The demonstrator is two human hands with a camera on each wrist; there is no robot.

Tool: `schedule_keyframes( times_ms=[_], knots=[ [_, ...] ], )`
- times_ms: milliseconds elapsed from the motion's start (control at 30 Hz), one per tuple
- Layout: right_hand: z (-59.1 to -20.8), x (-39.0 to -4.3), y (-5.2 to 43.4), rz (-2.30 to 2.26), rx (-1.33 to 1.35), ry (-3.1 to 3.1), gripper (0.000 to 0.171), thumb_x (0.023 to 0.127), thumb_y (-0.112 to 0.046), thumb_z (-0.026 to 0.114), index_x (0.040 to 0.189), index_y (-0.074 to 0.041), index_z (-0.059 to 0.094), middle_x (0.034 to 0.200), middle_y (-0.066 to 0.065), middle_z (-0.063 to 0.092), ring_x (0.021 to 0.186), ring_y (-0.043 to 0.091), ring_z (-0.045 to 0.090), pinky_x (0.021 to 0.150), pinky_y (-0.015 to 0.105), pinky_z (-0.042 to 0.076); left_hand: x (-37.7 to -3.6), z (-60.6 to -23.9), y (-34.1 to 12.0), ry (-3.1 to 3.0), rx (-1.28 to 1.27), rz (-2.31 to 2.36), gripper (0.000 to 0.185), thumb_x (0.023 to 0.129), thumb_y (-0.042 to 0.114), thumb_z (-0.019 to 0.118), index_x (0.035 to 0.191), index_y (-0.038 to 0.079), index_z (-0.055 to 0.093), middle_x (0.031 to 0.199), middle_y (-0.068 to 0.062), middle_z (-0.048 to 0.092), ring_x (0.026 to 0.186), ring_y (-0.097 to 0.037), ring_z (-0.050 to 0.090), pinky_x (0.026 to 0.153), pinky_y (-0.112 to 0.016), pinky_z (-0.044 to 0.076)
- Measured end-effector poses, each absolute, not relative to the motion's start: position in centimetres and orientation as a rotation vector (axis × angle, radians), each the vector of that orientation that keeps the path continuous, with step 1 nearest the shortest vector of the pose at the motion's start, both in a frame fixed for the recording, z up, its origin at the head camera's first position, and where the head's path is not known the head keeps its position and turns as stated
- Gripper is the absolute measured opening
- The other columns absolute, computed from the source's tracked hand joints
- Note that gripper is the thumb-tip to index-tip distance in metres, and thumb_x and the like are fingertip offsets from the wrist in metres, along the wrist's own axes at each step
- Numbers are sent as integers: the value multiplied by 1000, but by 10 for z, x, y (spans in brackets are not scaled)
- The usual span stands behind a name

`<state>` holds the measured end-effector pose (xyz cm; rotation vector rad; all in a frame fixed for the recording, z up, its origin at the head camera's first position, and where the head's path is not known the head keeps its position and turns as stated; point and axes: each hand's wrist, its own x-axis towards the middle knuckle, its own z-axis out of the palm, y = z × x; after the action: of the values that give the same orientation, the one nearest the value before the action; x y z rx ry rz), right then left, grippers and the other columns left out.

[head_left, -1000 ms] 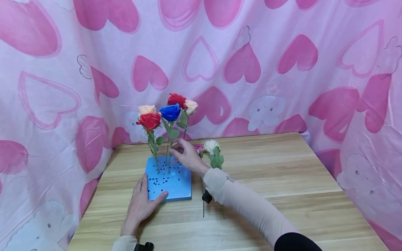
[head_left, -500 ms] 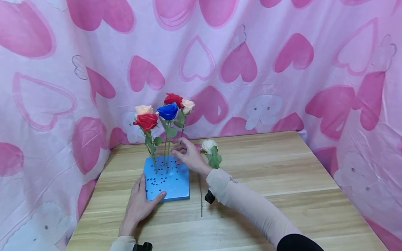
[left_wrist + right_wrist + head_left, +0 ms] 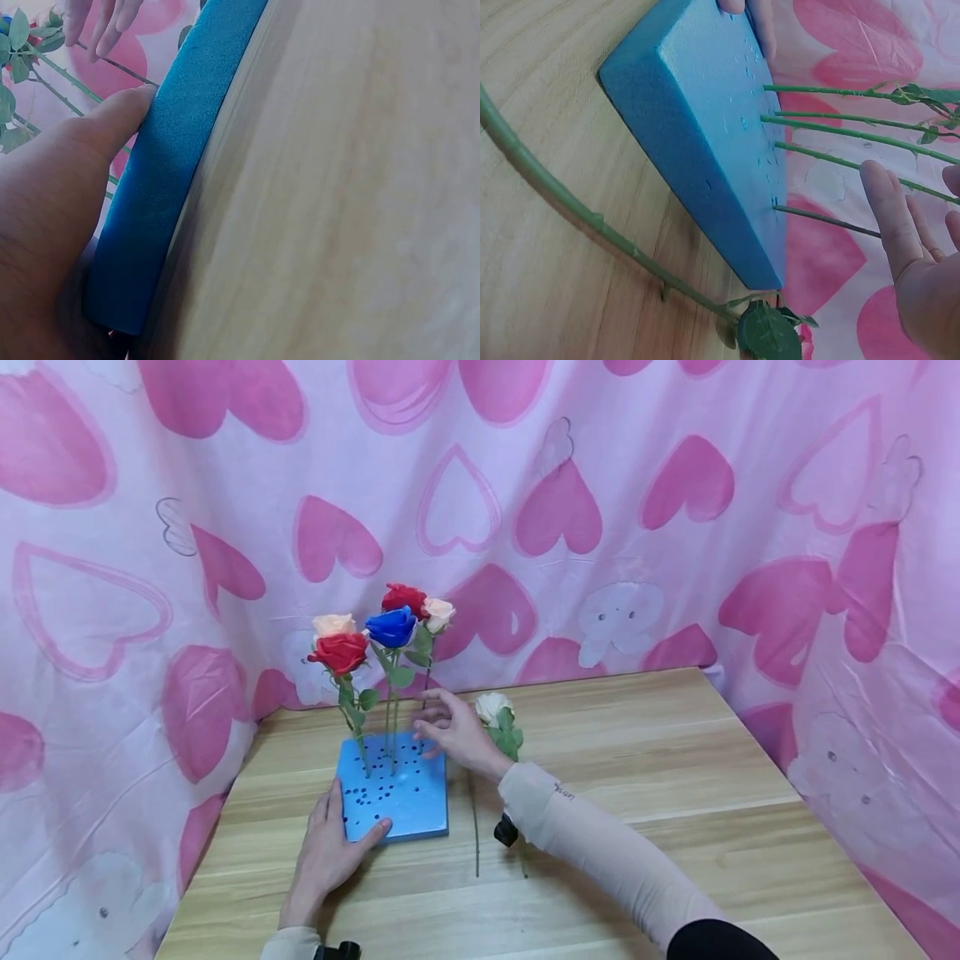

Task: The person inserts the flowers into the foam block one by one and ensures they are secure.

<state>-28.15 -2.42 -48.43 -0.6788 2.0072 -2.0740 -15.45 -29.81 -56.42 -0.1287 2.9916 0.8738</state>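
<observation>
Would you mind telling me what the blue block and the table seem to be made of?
The blue block looks like matte foam: a fine grainy surface, punched holes, and stems stuck straight into it. The table looks like pale wood or wood-look laminate, with lengthwise grain and a smooth, faintly glossy finish; which of the two is unclear.

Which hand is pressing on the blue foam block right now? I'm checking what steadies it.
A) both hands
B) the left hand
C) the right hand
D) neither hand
B: the left hand lies flat against the blue foam block at its near edge, while the right hand hovers open by the stems.
</observation>
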Motion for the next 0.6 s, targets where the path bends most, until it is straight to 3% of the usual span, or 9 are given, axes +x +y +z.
schedule_keyframes(
  times_ms=[167, 400, 600],
  knots=[
    [-486, -281, -18, -2087, -646, 1992, 50, 111, -13, 72, 157, -23, 57, 133, 12, 74, 110, 36, 79, 80, 54, 71, -154, -565, -298, 2982, -132, 872, 137, 94, 86, 65, 177, 1, -3, 181, -35, 10, 166, -55, 19, 133, -70, 23],
    [-487, -281, -6, -2116, -626, 1973, 54, 111, -10, 71, 161, -16, 53, 142, 26, 69, 112, 39, 78, 82, 58, 70, -154, -565, -299, 2992, -113, 862, 136, 95, 85, 64, 177, 0, -3, 180, -36, 11, 165, -55, 20, 133, -70, 24],
    [-485, -280, 5, -2146, -575, 1966, 52, 109, -12, 74, 157, -25, 57, 140, 17, 72, 116, 43, 77, 80, 57, 70, -154, -564, -298, 2986, -112, 875, 136, 95, 84, 65, 177, 1, -5, 181, -36, 9, 166, -55, 18, 133, -69, 23]
  ],
)
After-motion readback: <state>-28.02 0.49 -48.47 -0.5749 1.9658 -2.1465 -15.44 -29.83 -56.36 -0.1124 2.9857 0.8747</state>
